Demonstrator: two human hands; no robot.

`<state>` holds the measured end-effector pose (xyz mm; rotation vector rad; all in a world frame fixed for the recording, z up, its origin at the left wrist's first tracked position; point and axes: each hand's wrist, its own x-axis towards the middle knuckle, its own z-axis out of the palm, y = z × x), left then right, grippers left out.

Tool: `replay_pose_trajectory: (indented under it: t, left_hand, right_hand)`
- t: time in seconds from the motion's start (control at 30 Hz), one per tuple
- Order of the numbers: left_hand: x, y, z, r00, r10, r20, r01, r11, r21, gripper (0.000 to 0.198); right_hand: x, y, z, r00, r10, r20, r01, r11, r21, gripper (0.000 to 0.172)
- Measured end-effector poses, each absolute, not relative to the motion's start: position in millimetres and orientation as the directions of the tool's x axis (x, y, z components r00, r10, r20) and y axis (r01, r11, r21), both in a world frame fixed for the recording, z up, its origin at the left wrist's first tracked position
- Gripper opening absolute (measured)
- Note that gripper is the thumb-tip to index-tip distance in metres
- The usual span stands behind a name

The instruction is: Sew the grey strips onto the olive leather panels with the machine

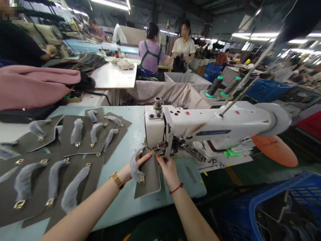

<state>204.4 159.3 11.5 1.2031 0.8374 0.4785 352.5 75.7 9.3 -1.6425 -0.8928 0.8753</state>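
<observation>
- Our left hand (130, 171) lies open, fingers spread flat on the left edge of the grey panel (151, 179). It is clamped on nothing, only pressing down beside the film-wrapped strap (134, 167) and its gold buckle (142, 180).
- Our right hand (168, 171) is open too, with its fingertips flat on the panel's right edge just beside the presser foot (163, 152).
- The panel rests on the table (117, 204), its top end under the head of the sewing machine (213, 125).
- To do this well, we judge that light, even pressure from both palms holds the edge straight. The right fingertips belong clear of the needle, and the wrapped strap is best held off the seam line.
- The table is pale blue-green. To our left lie the finished panels (62, 174), overlapping, each with wrapped straps and buckles.
- Pink bags (32, 85) are stacked at far left, thread cones (214, 87) stand behind the machine, and a blue crate (265, 201) sits low on the right.
- The room is a busy workshop under strip lights, where two people (184, 47) stand at a far table.
</observation>
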Motion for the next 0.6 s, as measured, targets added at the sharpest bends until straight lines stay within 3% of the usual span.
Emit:
replay_pose_trajectory:
  t: [0.07,0.17,0.43,0.6]
  left_hand:
    - [199.7,153.6,8.5,0.643,0.615,-0.457,0.085,0.536,0.84,0.054]
    - [203.0,151.3,8.1,0.628,0.57,-0.53,0.056,0.646,0.761,0.053]
    - [219.2,164.6,13.5,0.616,0.592,-0.519,0.068,0.616,0.784,0.048]
    - [215.7,169.4,21.0,0.706,0.57,-0.421,0.058,0.545,0.836,0.041]
  right_hand:
    - [355.3,76.2,9.5,0.473,0.876,-0.094,0.164,-0.193,-0.967,0.036]
    - [355.9,77.5,9.1,0.477,0.877,-0.06,0.199,-0.174,-0.964,0.034]
    - [356.6,77.9,3.9,0.462,0.886,-0.029,0.224,-0.148,-0.963,0.033]
    - [355.5,77.3,6.1,0.434,0.9,-0.04,0.2,-0.14,-0.97,0.033]
